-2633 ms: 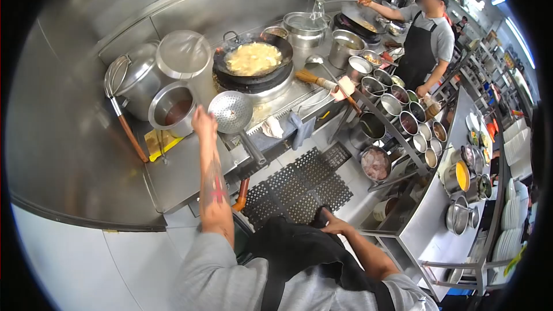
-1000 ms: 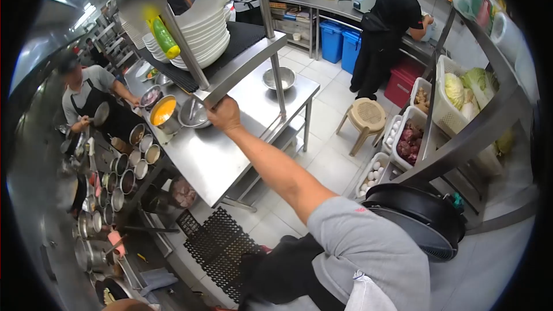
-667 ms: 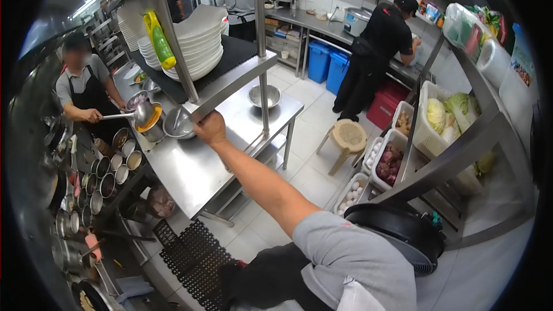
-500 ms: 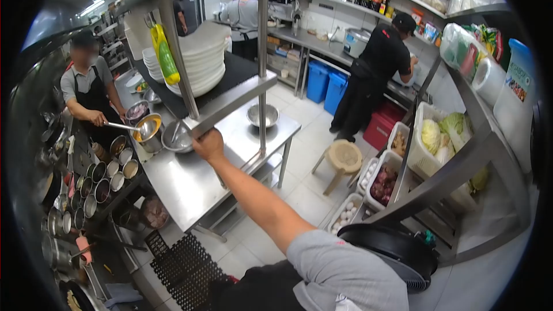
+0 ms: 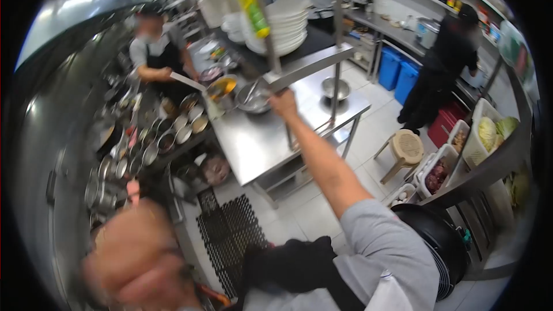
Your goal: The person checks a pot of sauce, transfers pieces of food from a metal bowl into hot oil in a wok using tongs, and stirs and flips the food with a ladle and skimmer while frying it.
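Note:
My right hand reaches out, its fingers closed round the lower corner of the steel shelf frame above the steel table. A metal mixing bowl with a utensil in it stands just left of this hand. Another metal bowl is farther right on the table. White plates are stacked on the shelf, and a green and yellow item hangs by its post. My left hand is large and motion-blurred at the lower left, near the cooking side; its grip is unclear.
At the left a co-worker holds a long-handled tool over a pot. Several small pots crowd that side. A black mat and a stool are on the floor. Another co-worker stands by blue bins.
The view has swung left, so the scene sits farther right. My left hand has come into view at the lower left. My right hand still grips the shelf frame.

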The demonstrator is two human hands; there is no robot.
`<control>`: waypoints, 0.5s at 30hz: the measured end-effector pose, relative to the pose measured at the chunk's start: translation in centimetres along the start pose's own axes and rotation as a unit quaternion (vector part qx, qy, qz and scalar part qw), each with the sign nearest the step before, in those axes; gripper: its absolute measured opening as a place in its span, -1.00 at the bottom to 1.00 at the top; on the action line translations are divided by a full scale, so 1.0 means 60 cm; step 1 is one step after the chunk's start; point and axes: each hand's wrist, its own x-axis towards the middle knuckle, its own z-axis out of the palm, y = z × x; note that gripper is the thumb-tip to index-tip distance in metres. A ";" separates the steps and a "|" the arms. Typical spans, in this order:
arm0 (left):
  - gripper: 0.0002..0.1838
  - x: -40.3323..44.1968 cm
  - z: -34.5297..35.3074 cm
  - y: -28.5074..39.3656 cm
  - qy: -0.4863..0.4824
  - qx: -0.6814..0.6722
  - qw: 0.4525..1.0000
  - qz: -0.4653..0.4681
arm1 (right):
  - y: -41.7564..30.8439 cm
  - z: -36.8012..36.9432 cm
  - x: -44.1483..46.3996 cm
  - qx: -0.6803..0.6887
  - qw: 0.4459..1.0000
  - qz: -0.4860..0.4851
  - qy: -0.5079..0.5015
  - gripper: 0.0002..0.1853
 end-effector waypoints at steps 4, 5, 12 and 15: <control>-0.62 0.008 0.086 0.041 -0.020 -0.200 0.979 -0.028 | -0.079 -0.046 0.004 0.108 0.976 0.161 -0.094 -0.81; -0.64 0.015 0.069 0.067 -0.035 -0.227 0.968 -0.097 | -0.087 -0.045 0.003 0.130 0.977 0.151 -0.072 -0.79; -0.77 -0.048 0.045 0.081 0.126 -0.152 0.979 -0.041 | 0.076 -0.004 0.004 -0.134 0.988 -0.071 0.021 -0.76; -0.62 -0.140 -0.002 0.006 0.024 0.021 0.973 -0.229 | 0.102 -0.017 0.028 -0.292 0.936 -0.127 -0.152 -0.51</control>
